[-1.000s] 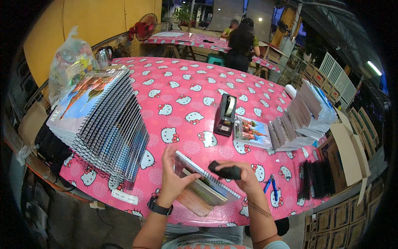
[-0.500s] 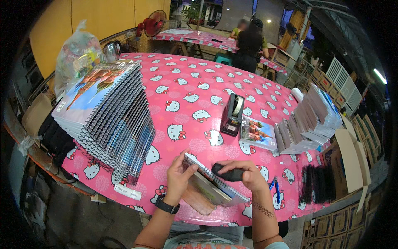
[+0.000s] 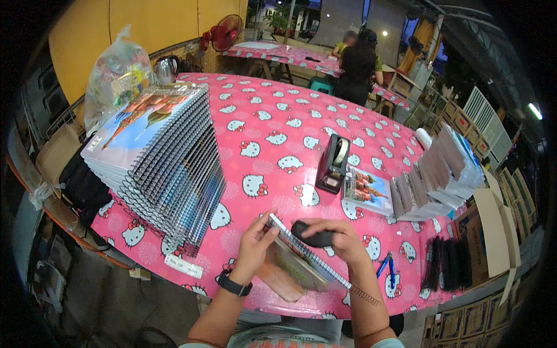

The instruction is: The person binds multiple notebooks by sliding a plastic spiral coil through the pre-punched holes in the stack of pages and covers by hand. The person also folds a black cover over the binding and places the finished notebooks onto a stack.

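A spiral notebook (image 3: 297,258) stands tilted on its edge near the table's front, its bound spine facing up and to the right. My left hand (image 3: 255,243), wearing a black watch, is closed on the notebook's upper left end, thumb against the cover. In my right hand (image 3: 342,239) is a rounded black object (image 3: 312,235), its exact kind unclear, lying against the spine's wire. A loose length of dark spiral coil (image 3: 365,297) trails past the spine's lower end, over my right forearm. Beneath the notebook lies a wooden board (image 3: 279,281).
A tall stack of spiral notebooks (image 3: 168,156) stands left. A black tape dispenser (image 3: 333,165), unbound books (image 3: 426,182), blue pens (image 3: 390,269) and black coils (image 3: 447,264) lie right. Beside them is an open carton (image 3: 493,232). A person (image 3: 358,66) is at the far table.
My right hand and the black object have moved up and left along the spine. More of the wire shows at its lower end. The whole view has shifted slightly.
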The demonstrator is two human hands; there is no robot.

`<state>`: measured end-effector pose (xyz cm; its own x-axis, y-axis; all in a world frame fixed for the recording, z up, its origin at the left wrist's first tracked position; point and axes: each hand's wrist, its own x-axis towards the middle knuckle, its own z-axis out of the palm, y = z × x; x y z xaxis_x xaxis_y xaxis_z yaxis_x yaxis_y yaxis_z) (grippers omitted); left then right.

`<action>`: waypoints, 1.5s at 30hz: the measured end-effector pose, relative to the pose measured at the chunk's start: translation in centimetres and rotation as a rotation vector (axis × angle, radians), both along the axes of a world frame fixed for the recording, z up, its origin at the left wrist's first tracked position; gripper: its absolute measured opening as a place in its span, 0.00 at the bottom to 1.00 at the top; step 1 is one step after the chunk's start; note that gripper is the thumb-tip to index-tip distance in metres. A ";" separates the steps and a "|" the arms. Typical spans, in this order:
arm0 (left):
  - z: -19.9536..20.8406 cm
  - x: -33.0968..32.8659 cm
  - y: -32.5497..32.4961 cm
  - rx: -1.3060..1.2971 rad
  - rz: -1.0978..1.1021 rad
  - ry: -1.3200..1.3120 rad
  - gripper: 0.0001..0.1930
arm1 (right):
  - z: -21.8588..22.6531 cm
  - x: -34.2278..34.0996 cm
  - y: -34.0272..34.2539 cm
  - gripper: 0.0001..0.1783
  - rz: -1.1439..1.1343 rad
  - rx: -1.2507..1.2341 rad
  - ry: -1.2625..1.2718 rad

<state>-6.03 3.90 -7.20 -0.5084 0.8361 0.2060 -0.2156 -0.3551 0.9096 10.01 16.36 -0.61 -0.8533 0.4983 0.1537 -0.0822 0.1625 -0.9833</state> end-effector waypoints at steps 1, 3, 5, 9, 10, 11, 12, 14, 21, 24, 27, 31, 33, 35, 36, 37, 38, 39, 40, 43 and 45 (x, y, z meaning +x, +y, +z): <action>0.6 0.0 0.2 0.008 -0.005 -0.016 0.22 | 0.6 -0.5 -0.3 0.23 -0.024 0.060 0.000; 0.5 0.1 0.1 -0.010 -0.010 -0.013 0.22 | -1.0 -0.5 1.0 0.24 -0.140 0.080 -0.195; 0.1 0.1 -0.1 -0.027 0.013 0.025 0.22 | -0.5 -0.4 0.8 0.24 -0.107 -0.012 -0.079; -0.2 0.0 0.0 0.008 0.002 -0.018 0.22 | 1.1 -2.1 -0.5 0.30 -0.113 0.058 -0.237; -0.1 0.0 0.0 0.013 0.010 -0.002 0.22 | 0.8 -2.5 0.6 0.32 -0.175 0.292 -0.394; 0.2 0.0 0.1 0.017 0.018 0.013 0.22 | 0.6 -2.2 0.6 0.30 -0.097 0.113 -0.167; 0.6 -0.1 0.3 0.029 0.015 0.024 0.22 | 0.3 -1.7 0.2 0.28 -0.014 -0.065 0.060; 0.2 0.2 0.1 0.012 0.009 0.020 0.22 | -0.4 -2.1 -1.0 0.24 0.069 -0.289 0.305; 0.6 0.4 0.1 0.025 0.040 0.054 0.21 | -2.7 -1.6 0.1 0.24 -0.077 -0.263 0.147; 0.5 0.4 -0.1 -0.009 0.029 0.025 0.21 | -1.8 -1.6 -1.2 0.27 -0.061 -0.170 0.048; 0.7 -0.5 -0.2 -0.006 0.027 0.080 0.19 | -4.1 -0.3 0.2 0.31 -0.305 0.230 -0.316; 1.6 -0.1 0.5 0.025 -0.005 0.201 0.14 | -6.0 5.8 2.3 0.27 -0.404 0.797 -0.538; 3.6 0.4 0.2 0.026 -0.024 0.308 0.12 | -2.8 7.0 2.3 0.27 -0.314 0.838 -0.551; 5.8 1.5 0.0 0.032 -0.059 0.413 0.11 | 2.5 6.1 0.0 0.24 -0.235 0.548 -0.251; 6.4 2.1 -0.1 0.055 -0.049 0.432 0.11 | 4.8 5.2 -2.1 0.23 -0.227 0.422 -0.163; 6.8 2.6 0.0 0.079 -0.040 0.449 0.10 | 6.2 4.6 -3.7 0.21 -0.219 0.298 -0.075; 7.4 3.3 0.1 0.112 -0.035 0.465 0.10 | 7.1 4.4 -4.9 0.19 -0.289 0.428 -0.094; 7.8 3.8 0.0 0.126 -0.041 0.439 0.10 | 7.6 4.1 -6.0 0.17 -0.345 0.554 -0.110; 8.2 4.3 -0.1 0.138 -0.037 0.410 0.10 | 7.9 4.0 -6.5 0.15 -0.390 0.680 -0.127; 8.2 4.8 -0.1 0.131 -0.007 0.428 0.09 | 7.5 3.7 -7.0 0.12 -0.462 0.543 -0.055; 7.8 4.7 -0.3 0.125 0.008 0.479 0.10 | 6.6 3.3 -6.8 0.12 -0.470 0.601 -0.053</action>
